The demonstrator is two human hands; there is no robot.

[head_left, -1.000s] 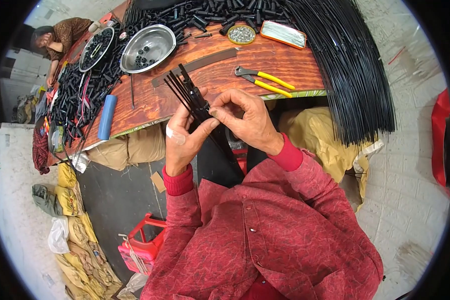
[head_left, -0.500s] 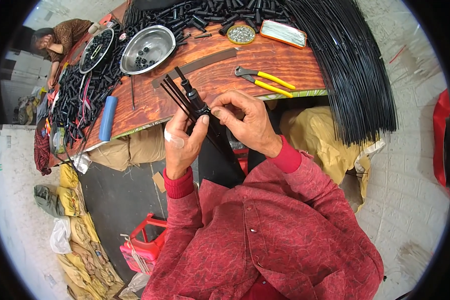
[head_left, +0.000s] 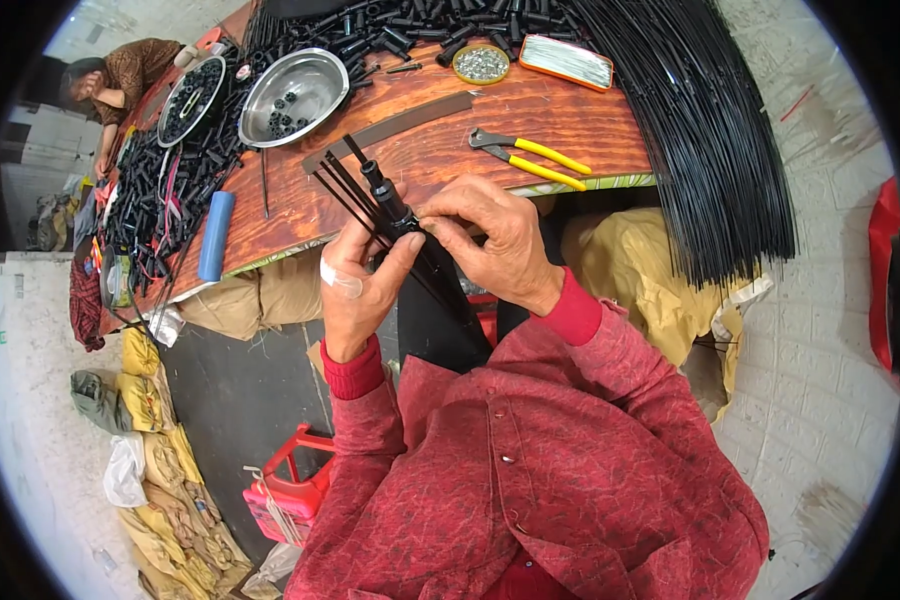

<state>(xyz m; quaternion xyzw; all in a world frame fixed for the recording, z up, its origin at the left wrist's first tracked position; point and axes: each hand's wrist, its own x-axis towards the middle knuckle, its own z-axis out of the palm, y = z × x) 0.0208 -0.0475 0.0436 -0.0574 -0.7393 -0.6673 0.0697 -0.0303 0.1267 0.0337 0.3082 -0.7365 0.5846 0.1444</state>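
Note:
My left hand [head_left: 362, 287], with a pale patch stuck near the thumb, is wrapped round a black stepped tube [head_left: 385, 190]. Several thin black rods [head_left: 342, 190] fan out beside the tube within the same grip, and dark lengths run down toward my lap. At the tube's right side, my right hand [head_left: 498, 240] has its thumb and index finger pinched together near a collar by the left thumb. Whatever lies in that pinch is too small to make out. Yellow-handled pincers [head_left: 535, 158] rest on the wooden table [head_left: 420, 150] beyond the right hand.
A steel bowl [head_left: 320, 90] holds a few black pieces. Piled black tubes [head_left: 180, 200] cover the table's left, near a blue cylinder [head_left: 216, 236]. A dish of small metal parts [head_left: 481, 64], a tray of pins [head_left: 567, 62] and a long rod bundle [head_left: 710, 150] lie right. Another person [head_left: 135, 75] sits far left.
Both hands and the held tube stay in nearly the same place. The left hand has shifted slightly left, and the right hand's fingers have bent closer together at the collar.

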